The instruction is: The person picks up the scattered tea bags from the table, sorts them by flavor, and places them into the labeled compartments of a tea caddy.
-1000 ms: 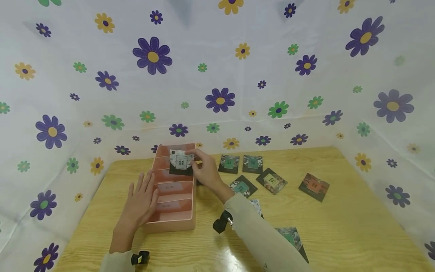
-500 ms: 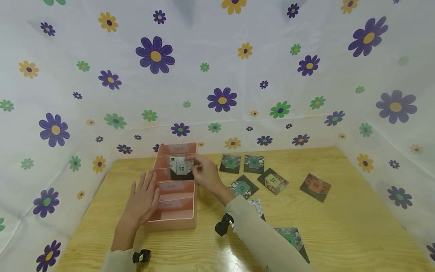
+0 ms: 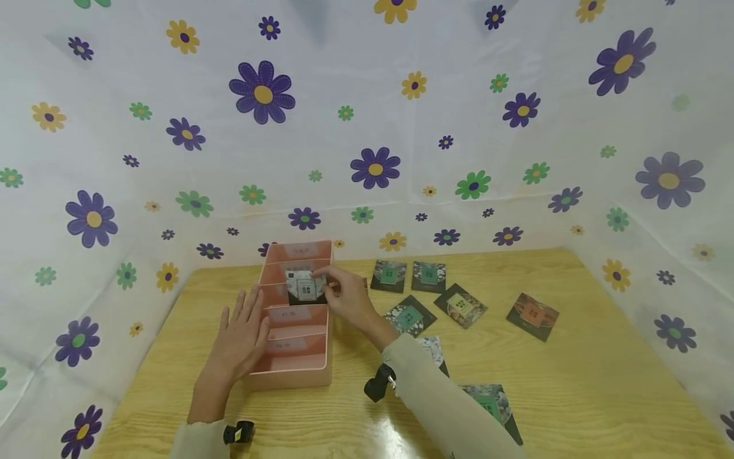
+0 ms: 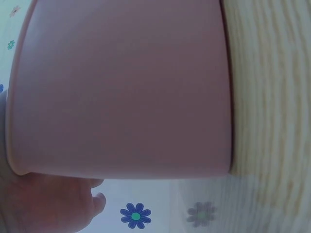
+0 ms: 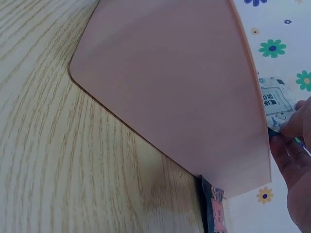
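A pink divided box (image 3: 289, 380) stands on the left part of the table. My right hand (image 3: 351, 301) pinches the right edge of a flat white-and-black sachet (image 3: 305, 287) between thumb and fingers. The sachet is upright, its lower edge down in the box's middle compartment, hidden behind a divider. In the right wrist view the sachet (image 5: 275, 102) shows above the box's rim. My left hand (image 3: 236, 335) rests along the box's left side with fingers extended. The left wrist view shows part of that hand (image 4: 53, 204) by the box wall (image 4: 121, 92).
Several similar sachets lie to the right, including a red-labelled one (image 3: 532, 316), a yellow-labelled one (image 3: 460, 305) and a green-labelled one (image 3: 388, 275). One reddish sachet (image 5: 218, 211) lies close to the box's right side. Paper labels (image 3: 288, 314) mark the compartments. A flowered cloth (image 3: 375, 169) encloses the table.
My right hand has lowered the sachet from above the box into the middle compartment and still pinches it. The left hand stays against the box's side. The view has shifted slightly.
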A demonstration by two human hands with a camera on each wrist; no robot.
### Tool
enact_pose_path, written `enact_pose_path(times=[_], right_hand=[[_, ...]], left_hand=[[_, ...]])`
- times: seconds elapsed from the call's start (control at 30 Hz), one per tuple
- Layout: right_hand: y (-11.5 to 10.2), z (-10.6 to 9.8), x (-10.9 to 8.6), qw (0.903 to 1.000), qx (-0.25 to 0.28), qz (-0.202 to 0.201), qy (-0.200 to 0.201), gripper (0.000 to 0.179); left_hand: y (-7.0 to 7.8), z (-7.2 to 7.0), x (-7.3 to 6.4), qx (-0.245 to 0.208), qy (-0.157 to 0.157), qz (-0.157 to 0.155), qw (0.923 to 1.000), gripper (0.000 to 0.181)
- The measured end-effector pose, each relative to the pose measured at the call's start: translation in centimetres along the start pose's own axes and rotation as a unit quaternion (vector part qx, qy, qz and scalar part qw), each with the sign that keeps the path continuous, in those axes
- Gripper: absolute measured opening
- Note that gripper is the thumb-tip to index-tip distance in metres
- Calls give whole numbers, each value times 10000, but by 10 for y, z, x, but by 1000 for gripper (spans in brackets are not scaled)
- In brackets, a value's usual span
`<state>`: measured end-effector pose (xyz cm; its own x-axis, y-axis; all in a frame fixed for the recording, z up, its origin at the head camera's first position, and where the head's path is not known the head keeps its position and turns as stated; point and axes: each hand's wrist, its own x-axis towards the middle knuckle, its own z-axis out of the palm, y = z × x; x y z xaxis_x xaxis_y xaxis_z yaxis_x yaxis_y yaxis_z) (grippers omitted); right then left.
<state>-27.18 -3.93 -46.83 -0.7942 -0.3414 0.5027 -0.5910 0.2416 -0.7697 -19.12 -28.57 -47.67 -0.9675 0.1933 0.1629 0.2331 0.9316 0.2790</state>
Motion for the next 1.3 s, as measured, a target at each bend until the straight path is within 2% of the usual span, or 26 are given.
enact_pose_path(times=[0.37,0.6,0.83,1.03,1.3], right_hand=[[-3,4,-2,9998,215,-6,-39,30],[2,6,-2,9986,441,-175,230,24],[7,-3,-4,9979,634,51,104,26],[12,-22,-3,9994,302,54,-178,30],[29,-43,-11,9991,-322,274,-70,30]], left_hand=[[-3,-3,-2,-25,39,-39,10000,62],[-4,-2,-4,-19,86,-19,10000,62],[-5,1,-4,-45,129,-19,9999,61],[-4,-1,-3,-69,112,-18,9999,61],[-3,1,1,-5,108,-9,9999,60]])
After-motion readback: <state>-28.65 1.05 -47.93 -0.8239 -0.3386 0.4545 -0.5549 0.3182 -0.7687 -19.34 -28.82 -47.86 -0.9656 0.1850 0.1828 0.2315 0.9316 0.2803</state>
